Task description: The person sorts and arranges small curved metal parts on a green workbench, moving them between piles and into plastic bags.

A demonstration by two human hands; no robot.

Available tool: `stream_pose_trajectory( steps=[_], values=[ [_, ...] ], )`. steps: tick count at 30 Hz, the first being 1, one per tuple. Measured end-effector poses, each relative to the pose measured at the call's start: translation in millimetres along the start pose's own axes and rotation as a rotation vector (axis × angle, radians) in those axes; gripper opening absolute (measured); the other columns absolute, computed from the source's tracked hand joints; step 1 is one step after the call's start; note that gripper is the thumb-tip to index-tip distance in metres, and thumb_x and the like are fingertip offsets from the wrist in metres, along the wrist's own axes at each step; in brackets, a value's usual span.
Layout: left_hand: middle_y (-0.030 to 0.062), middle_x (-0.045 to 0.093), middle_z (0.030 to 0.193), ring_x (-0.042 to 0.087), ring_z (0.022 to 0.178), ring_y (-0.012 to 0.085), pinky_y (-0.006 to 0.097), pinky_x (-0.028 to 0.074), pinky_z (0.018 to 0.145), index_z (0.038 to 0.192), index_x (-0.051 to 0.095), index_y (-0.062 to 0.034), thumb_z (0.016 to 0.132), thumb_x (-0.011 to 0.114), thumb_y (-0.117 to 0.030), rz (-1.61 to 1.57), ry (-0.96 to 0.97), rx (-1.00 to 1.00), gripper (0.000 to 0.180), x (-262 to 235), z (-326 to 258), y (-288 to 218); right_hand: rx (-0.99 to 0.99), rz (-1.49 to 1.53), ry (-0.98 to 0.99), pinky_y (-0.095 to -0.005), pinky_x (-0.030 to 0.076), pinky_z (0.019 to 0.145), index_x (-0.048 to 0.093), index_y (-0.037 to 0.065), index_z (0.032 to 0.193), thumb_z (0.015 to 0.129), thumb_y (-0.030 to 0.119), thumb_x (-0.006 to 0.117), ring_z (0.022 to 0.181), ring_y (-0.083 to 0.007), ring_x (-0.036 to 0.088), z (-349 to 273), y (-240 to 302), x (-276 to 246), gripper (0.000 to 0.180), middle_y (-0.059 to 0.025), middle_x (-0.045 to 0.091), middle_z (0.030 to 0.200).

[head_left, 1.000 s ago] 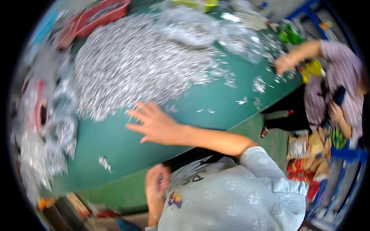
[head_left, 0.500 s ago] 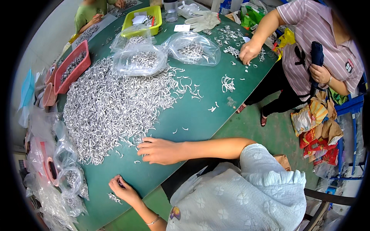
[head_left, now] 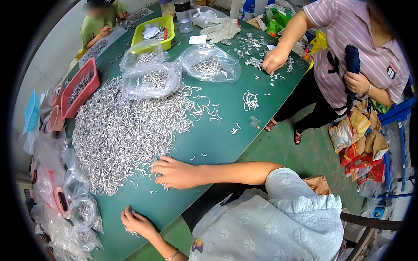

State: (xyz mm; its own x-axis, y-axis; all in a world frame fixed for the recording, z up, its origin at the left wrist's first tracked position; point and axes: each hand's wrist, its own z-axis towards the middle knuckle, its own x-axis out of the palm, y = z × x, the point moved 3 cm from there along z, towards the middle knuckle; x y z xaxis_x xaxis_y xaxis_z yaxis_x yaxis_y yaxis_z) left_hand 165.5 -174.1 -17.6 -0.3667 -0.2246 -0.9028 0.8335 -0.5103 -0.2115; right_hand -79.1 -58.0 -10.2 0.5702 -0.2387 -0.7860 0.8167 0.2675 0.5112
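Note:
A broad heap of small curved silvery-white metal pieces covers the left middle of the green table. At the heap's near edge rests my right hand, palm down, its fingers apart and slightly bent over a few pieces. Whether it grips any is hidden. Closer to the table's near edge is my left hand, with its fingers curled in and the thumb close to them. What it holds is too small to make out. A little pile of the same pieces lies partly under it.
Clear plastic bags of pieces sit behind the heap, beside a red tray and a yellow basket. More plastic bags crowd the left edge. A co-worker's hand handles small parts at the far right; another person sits far left.
The view has shifted slightly, so the far tabletop appears lower and further left. My left hand now covers more of its little pile. My right hand stays by the heap's edge.

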Motion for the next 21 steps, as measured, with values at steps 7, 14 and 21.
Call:
stream_pose_trajectory(
  steps=[7, 14, 21],
  values=[
    [0.0150, 0.055, 0.118, 0.052, 0.109, 0.0343, 0.045, 0.041, 0.094, 0.119, 0.060, -0.0041, 0.084, 0.068, -0.007, -0.274, 0.148, -0.005, 0.036, -11.5, 9.1, 14.9, 0.053, -0.159, -0.076, -0.0631, 0.022, 0.108, 0.059, 0.012, 0.120, 0.073, 0.038, 0.077, 0.133, -0.0389, 0.033, -6.8, 13.2, -22.5, 0.057, -0.0175, 0.044, 0.135],
    [0.0147, 0.057, 0.113, 0.055, 0.104, 0.0329, 0.042, 0.042, 0.093, 0.117, 0.061, -0.0035, 0.081, 0.066, 0.002, -0.213, 0.120, -0.011, 0.037, -14.6, 15.7, 7.3, 0.062, -0.274, -0.083, -0.0566, 0.030, 0.103, 0.062, 0.010, 0.100, 0.074, 0.037, 0.074, 0.117, -0.0301, 0.044, -4.5, 8.1, -3.6, 0.040, -0.0111, 0.050, 0.119],
    [0.0135, 0.056, 0.114, 0.053, 0.107, 0.0323, 0.041, 0.043, 0.093, 0.115, 0.062, -0.0057, 0.074, 0.070, 0.003, -0.337, 0.239, 0.005, 0.044, -12.3, 18.9, 18.2, 0.043, -0.319, -0.123, -0.0508, 0.034, 0.095, 0.063, 0.010, 0.093, 0.074, 0.034, 0.075, 0.104, -0.0241, 0.046, -6.5, 11.7, -4.5, 0.033, -0.0062, 0.051, 0.104]
  ],
)
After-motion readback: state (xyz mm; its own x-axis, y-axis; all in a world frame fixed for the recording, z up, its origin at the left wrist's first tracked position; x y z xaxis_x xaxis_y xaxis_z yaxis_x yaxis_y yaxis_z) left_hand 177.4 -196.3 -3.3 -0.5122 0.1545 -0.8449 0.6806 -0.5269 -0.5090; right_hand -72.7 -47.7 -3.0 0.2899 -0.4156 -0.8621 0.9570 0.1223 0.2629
